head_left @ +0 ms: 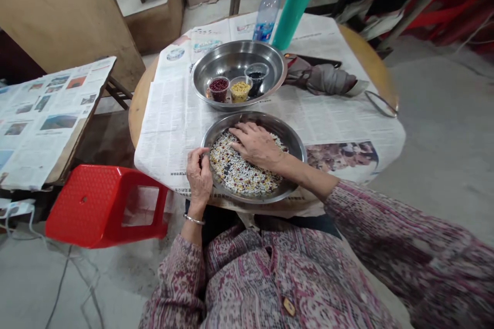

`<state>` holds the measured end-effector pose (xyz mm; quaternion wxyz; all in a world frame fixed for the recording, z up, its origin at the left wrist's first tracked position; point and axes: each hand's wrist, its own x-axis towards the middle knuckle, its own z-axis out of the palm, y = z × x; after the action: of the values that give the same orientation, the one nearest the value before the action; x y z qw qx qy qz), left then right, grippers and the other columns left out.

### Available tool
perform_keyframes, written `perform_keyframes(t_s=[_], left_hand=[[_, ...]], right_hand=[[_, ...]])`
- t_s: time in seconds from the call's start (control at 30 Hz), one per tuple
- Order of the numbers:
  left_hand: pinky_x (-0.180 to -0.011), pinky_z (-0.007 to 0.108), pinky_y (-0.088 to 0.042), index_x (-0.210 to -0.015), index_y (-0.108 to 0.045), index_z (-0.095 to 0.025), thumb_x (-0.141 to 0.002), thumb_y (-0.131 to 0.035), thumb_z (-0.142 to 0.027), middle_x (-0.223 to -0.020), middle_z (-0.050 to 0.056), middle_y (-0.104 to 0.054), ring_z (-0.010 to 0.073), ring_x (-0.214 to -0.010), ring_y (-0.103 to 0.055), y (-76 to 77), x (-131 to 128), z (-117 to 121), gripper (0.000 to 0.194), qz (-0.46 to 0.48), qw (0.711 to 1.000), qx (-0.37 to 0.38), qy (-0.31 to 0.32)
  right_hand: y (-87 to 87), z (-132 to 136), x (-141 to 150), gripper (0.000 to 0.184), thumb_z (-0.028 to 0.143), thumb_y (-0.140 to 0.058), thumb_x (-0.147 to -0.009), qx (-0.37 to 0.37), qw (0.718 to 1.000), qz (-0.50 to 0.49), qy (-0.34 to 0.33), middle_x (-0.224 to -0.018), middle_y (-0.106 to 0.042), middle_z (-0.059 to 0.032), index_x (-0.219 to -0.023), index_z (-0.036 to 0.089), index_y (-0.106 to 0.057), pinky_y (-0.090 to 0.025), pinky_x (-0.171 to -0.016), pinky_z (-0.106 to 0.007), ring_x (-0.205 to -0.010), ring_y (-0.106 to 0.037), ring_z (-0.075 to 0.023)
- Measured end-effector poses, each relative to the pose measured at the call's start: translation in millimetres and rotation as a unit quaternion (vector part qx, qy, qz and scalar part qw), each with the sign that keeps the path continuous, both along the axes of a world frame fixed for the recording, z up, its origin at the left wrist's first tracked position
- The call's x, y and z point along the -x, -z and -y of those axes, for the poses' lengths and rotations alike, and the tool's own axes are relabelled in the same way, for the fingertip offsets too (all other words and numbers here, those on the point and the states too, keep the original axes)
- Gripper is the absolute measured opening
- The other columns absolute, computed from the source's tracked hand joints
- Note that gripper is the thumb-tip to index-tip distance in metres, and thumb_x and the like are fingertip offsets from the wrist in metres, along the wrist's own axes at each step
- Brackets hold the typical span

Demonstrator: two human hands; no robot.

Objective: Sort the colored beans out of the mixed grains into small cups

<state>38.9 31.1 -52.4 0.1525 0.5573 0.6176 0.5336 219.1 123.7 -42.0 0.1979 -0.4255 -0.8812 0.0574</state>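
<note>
So this person's sitting right up against a round wooden table (pixel 141 113) covered in newspaper (pixel 173 128), and the main action is a steel pan (pixel 254 118) of mixed grains (pixel 241 172) right at the near edge. The grains are white, yellow, red and dark, all spread out in a shallow layer.

The right hand (pixel 257 146) lies spread flat, palm down, right on top of the grains. The left hand (pixel 198 175) sits at the pan's left rim with its fingers curled in and bunched together, but honestly I can't tell if it's pinching anything. There's a bracelet (pixel 194 219) on that wrist.

Just past that is a second steel pan (pixel 235 59) with three little plastic cups in it: red beans (pixel 219 89), yellow grains (pixel 240 90) and something black (pixel 257 79), all side by side.

Further back there's a water bottle (pixel 267 10) and a teal bottle (pixel 295 5) standing upright, with a folded umbrella (pixel 320 77) and some glasses (pixel 380 104) off to the right. A red stool (pixel 104 205) sits on the floor to the left, next to a side table with more newspaper (pixel 42 123).
</note>
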Motion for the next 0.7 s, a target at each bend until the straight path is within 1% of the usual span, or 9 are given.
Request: perform_keyframes(t_s=[0.07,0.17,0.23,0.3,0.37,0.43,0.53,0.6,0.7], left_hand=[[-0.099,0.034,-0.047,-0.102,-0.064,-0.022,-0.096,-0.048,-0.016,-0.106,0.005,-0.065,0.0197,-0.105,-0.060,-0.7,0.0,0.2,0.019,-0.001,1.000,0.001,0.002],[-0.099,0.034,-0.047,-0.102,-0.063,-0.022,-0.096,-0.047,-0.016,-0.105,0.005,-0.065,0.0196,-0.105,-0.060,-2.1,-0.3,0.9,0.018,0.000,1.000,0.002,0.004],[-0.098,0.034,-0.047,-0.101,-0.064,-0.021,-0.096,-0.048,-0.016,-0.104,0.005,-0.065,0.0195,-0.104,-0.060,-2.5,-0.4,1.3,0.018,0.002,1.000,0.002,0.003],[-0.099,0.034,-0.047,-0.101,-0.064,-0.022,-0.096,-0.048,-0.015,-0.104,0.005,-0.064,0.0194,-0.104,-0.060,-2.3,-0.5,1.4,0.018,0.001,1.000,0.003,0.001],[-0.099,0.033,-0.047,-0.101,-0.064,-0.022,-0.095,-0.047,-0.014,-0.105,0.005,-0.064,0.0194,-0.105,-0.060,-1.6,-0.4,1.3,0.019,-0.001,1.000,0.002,0.001],[-0.099,0.033,-0.047,-0.100,-0.065,-0.022,-0.094,-0.048,-0.014,-0.105,0.005,-0.064,0.0193,-0.105,-0.060,-0.7,-0.1,1.0,0.020,0.000,1.000,-0.002,0.004],[-0.100,0.033,-0.047,-0.100,-0.066,-0.021,-0.095,-0.048,-0.014,-0.106,0.006,-0.064,0.0193,-0.106,-0.060,0.5,0.6,0.5,0.020,0.003,1.000,-0.006,0.006],[-0.101,0.034,-0.047,-0.100,-0.066,-0.021,-0.095,-0.048,-0.015,-0.106,0.006,-0.064,0.0194,-0.107,-0.060,0.9,0.9,0.3,0.019,0.003,1.000,-0.006,0.004],[-0.101,0.034,-0.047,-0.099,-0.066,-0.021,-0.095,-0.048,-0.016,-0.105,0.006,-0.064,0.0192,-0.107,-0.060,1.0,1.0,0.2,0.019,0.003,1.000,-0.001,0.000]], right_hand=[[-0.9,3.1,8.2,0.044,0.040,-0.049,-0.098,0.021,0.999,0.002,-0.046,-0.139,-0.059,-0.0167,-0.135,0.017,-0.058,-0.041,-0.105,-0.054,-0.126,-0.050,-0.0341],[-8.8,15.3,12.7,0.036,0.037,-0.057,-0.095,0.039,0.984,0.016,-0.175,-0.136,-0.061,-0.0140,-0.126,0.019,-0.064,-0.041,-0.107,-0.051,-0.127,-0.051,-0.0312],[-15.1,24.1,6.4,0.027,0.033,-0.058,-0.095,0.053,0.966,0.025,-0.252,-0.127,-0.065,-0.0112,-0.117,0.021,-0.067,-0.044,-0.104,-0.047,-0.120,-0.055,-0.0273],[-19.8,30.5,-7.1,0.020,0.028,-0.053,-0.097,0.067,0.953,0.031,-0.293,-0.118,-0.068,-0.0090,-0.108,0.022,-0.069,-0.047,-0.101,-0.044,-0.113,-0.057,-0.0239],[-22.9,33.9,-25.6,0.021,0.023,-0.048,-0.098,0.073,0.953,0.031,-0.293,-0.110,-0.070,-0.0082,-0.100,0.022,-0.070,-0.048,-0.098,-0.042,-0.108,-0.059,-0.0227],[-26.5,35.2,-45.5,0.025,0.020,-0.045,-0.098,0.074,0.961,0.026,-0.266,-0.107,-0.071,-0.0087,-0.094,0.021,-0.069,-0.049,-0.097,-0.042,-0.106,-0.060,-0.0230],[-35.9,36.6,-71.3,0.024,0.023,-0.046,-0.098,0.091,0.970,0.001,-0.227,-0.109,-0.071,-0.0092,-0.096,0.021,-0.069,-0.050,-0.095,-0.042,-0.105,-0.062,-0.0229],[-44.4,38.6,-82.5,0.024,0.026,-0.046,-0.099,0.124,0.968,0.002,-0.216,-0.106,-0.071,-0.0086,-0.096,0.022,-0.069,-0.051,-0.088,-0.039,-0.099,-0.064,-0.0220],[-53.2,43.1,-88.0,0.024,0.024,-0.048,-0.097,0.204,0.952,0.057,-0.221,-0.089,-0.071,-0.0061,-0.089,0.021,-0.071,-0.050,-0.075,-0.034,-0.083,-0.065,-0.0193]])
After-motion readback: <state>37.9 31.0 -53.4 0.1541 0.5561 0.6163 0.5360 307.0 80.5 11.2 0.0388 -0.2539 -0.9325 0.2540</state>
